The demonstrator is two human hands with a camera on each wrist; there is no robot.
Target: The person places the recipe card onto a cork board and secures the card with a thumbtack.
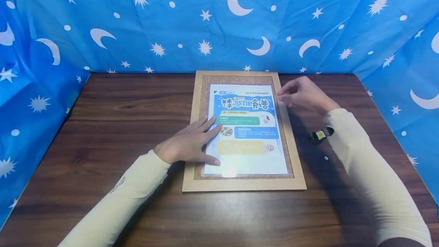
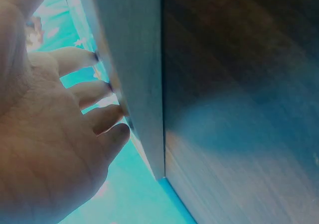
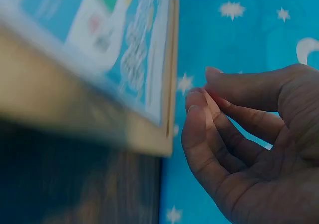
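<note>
A cork board with a pale wooden frame (image 1: 300, 163) lies on the table. On its cork (image 1: 205, 81) is a glossy printed sheet (image 1: 252, 167) with blue, green and yellow panels. My left hand (image 1: 190, 140) rests with fingers spread over the sheet's left edge and the frame. In the left wrist view, its fingertips (image 2: 119, 129) reach over the frame's edge. My right hand (image 1: 306, 92) is at the frame's upper right side, fingers curled. Thumb and fingertips (image 3: 197, 112) come together in the right wrist view; whether something small is between them is hidden.
A small dark container (image 1: 319, 135) with something yellow-green stands by my right sleeve. A tiny shiny piece (image 1: 326, 158) lies near it on the brown wooden table (image 1: 103, 155). Blue cloth (image 1: 192, 22) with white moons and stars hangs behind and at both sides.
</note>
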